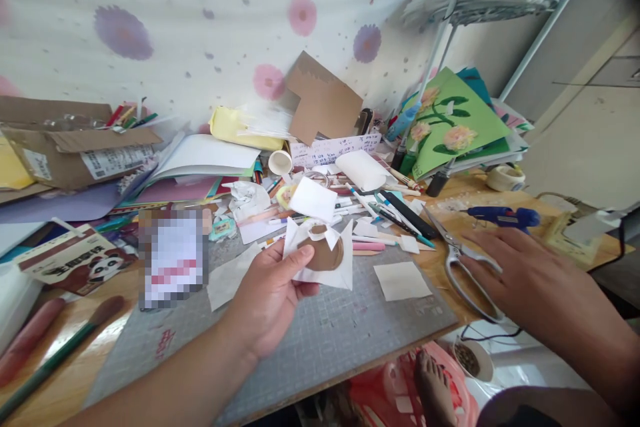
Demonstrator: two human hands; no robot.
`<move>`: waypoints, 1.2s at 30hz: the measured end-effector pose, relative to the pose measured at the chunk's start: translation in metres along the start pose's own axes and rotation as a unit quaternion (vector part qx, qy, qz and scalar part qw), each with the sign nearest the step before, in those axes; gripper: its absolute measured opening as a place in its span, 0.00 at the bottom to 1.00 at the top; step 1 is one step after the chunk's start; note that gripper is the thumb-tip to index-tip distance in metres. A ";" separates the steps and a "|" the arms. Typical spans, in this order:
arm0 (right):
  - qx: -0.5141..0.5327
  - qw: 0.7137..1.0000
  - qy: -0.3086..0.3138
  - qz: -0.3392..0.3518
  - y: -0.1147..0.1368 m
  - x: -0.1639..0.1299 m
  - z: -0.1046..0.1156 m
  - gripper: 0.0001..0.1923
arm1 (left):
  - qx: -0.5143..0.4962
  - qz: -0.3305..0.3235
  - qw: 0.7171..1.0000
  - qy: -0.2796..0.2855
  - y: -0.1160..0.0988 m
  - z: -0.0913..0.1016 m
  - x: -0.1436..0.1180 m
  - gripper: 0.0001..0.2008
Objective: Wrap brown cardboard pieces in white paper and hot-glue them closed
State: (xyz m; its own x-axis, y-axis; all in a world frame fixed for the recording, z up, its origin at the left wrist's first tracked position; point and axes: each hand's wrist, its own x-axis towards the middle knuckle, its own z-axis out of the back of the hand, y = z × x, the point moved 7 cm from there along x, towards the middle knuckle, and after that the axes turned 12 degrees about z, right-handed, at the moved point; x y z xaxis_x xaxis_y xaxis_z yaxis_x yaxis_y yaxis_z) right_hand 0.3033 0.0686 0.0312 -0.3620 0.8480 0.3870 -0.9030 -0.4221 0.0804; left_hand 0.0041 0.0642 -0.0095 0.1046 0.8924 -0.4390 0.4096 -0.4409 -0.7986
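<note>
My left hand (275, 290) pinches a white sheet of paper (345, 277) with a round brown cardboard disc (325, 257) on it, thumb on top. The paper's edges are cut unevenly, and a strip folds over the disc's upper side. At the right, my right hand (515, 270) reaches over the silver scissors (453, 240), its fingers stretched out over the handles. Whether the fingers touch the handles I cannot tell. The scissors lie on the wooden table, blades pointing away to the left. Just beyond my right hand is a blue hot glue gun (505, 217).
A grey cutting mat (320, 347) covers the table's front, with a square of white paper (403, 281) on it. Pens and paper scraps heap up behind. A cardboard box (75, 147) stands left, a green flower picture (453, 123) leans right, and a tape roll (506, 177) sits nearby.
</note>
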 end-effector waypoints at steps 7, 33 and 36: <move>0.433 0.897 0.083 0.026 0.100 0.032 -0.023 0.07 | 0.027 0.028 0.998 0.052 0.012 -0.010 -0.002 0.07; 0.481 0.870 0.034 -0.101 0.138 0.054 -0.047 0.07 | 0.058 -0.093 0.994 -0.005 0.005 -0.006 -0.012 0.11; 0.527 0.846 0.032 -0.068 0.137 0.053 -0.047 0.06 | 0.007 -0.053 0.999 0.002 0.007 -0.007 -0.011 0.11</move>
State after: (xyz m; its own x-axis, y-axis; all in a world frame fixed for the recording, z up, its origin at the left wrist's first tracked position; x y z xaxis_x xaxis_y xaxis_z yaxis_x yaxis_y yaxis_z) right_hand 0.1491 0.0706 0.0192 -0.3135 0.9132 0.2603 -0.2404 -0.3415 0.9086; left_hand 0.0123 0.0520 -0.0069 0.0645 0.9341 -0.3513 0.4058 -0.3461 -0.8459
